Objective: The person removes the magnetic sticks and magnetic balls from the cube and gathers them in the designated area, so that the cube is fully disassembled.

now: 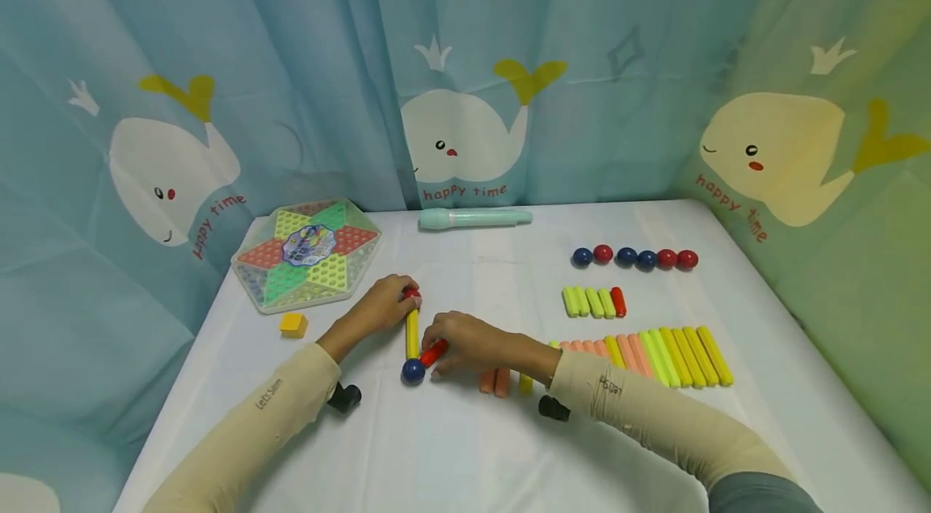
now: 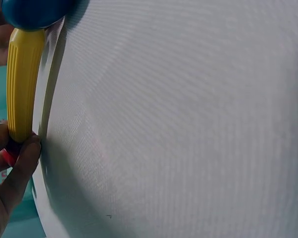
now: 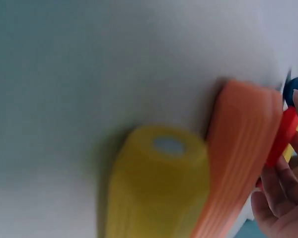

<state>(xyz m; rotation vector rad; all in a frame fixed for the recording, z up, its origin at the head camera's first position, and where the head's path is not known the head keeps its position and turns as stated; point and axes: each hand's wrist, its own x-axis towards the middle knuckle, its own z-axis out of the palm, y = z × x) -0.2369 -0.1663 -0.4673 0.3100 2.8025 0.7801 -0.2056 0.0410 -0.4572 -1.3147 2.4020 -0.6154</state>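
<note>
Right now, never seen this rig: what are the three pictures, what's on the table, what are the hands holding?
No machine here: a person works bare-handed, wearing three cameras. The wide picture comes from the head; the two close-ups come from the wrists. The left hand pinches the far end of a yellow stick, where a red ball sits. The right hand pinches a short red stick against a blue ball at the stick's near end. The white table also holds more sticks, a row of balls, a hexagonal game board, a yellow block and a mint-green pen.

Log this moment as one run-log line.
left hand: grips red ball at far end of yellow stick | right hand: pinches red stick against blue ball | surface: white table
</note>
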